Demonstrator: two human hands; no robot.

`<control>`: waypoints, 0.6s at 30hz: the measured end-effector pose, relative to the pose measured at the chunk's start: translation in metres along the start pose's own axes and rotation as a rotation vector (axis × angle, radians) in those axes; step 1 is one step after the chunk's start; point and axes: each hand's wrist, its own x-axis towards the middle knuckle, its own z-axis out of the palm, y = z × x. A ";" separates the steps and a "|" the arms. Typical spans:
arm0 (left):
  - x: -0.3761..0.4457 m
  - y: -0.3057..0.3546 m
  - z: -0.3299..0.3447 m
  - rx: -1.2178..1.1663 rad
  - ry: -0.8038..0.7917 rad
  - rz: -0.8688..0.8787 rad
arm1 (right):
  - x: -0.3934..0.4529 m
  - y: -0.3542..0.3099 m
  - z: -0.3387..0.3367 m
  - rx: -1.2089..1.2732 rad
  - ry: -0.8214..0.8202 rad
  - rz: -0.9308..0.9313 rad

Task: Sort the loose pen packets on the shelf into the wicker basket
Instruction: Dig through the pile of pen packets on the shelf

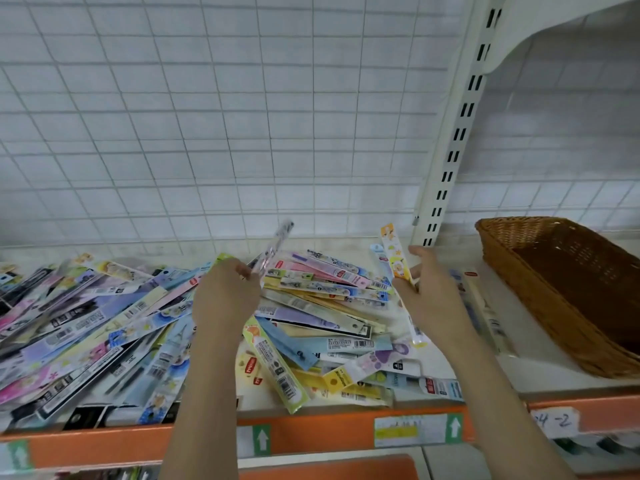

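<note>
Pinching a clear pink pen packet [272, 252], the left hand [225, 292] tilts it up twd 1 o'clock over the pile of pen packets [145, 327] on the shelf [408, 393]. R hand [431, 292] grips a yellow-orange packet [398, 271], upright. Wicker basket [540, 289] sits at 3 o'clock, near the R hand, apart from the pile.

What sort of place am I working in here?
Most likely a stationery aisle in a shop. A heap of colourful barcoded pen packets lies on a white shelf with an orange front rail bearing paper price labels, backed by a white wire grid panel.
</note>
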 end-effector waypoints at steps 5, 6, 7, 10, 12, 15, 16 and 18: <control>-0.003 -0.002 -0.014 -0.243 0.104 0.071 | 0.019 -0.002 -0.014 -0.037 -0.012 0.057; -0.004 -0.003 -0.015 -0.288 0.101 0.066 | 0.023 -0.002 -0.016 -0.071 -0.014 0.059; -0.006 -0.003 -0.017 -0.333 0.101 0.057 | 0.026 -0.003 -0.017 -0.106 -0.023 0.059; -0.010 -0.002 -0.019 -0.426 0.107 0.017 | 0.035 -0.003 -0.016 -0.152 -0.061 0.059; -0.010 -0.001 -0.018 -0.410 0.113 0.027 | 0.039 -0.002 -0.013 -0.217 -0.095 0.065; -0.008 0.003 -0.014 -0.409 0.097 0.029 | 0.042 -0.002 -0.004 -0.302 -0.150 0.104; -0.007 0.004 -0.012 -0.401 0.102 0.038 | 0.042 -0.002 -0.001 -0.328 -0.176 0.128; -0.006 0.004 -0.009 -0.370 0.129 0.066 | 0.042 0.003 0.007 -0.393 -0.225 0.161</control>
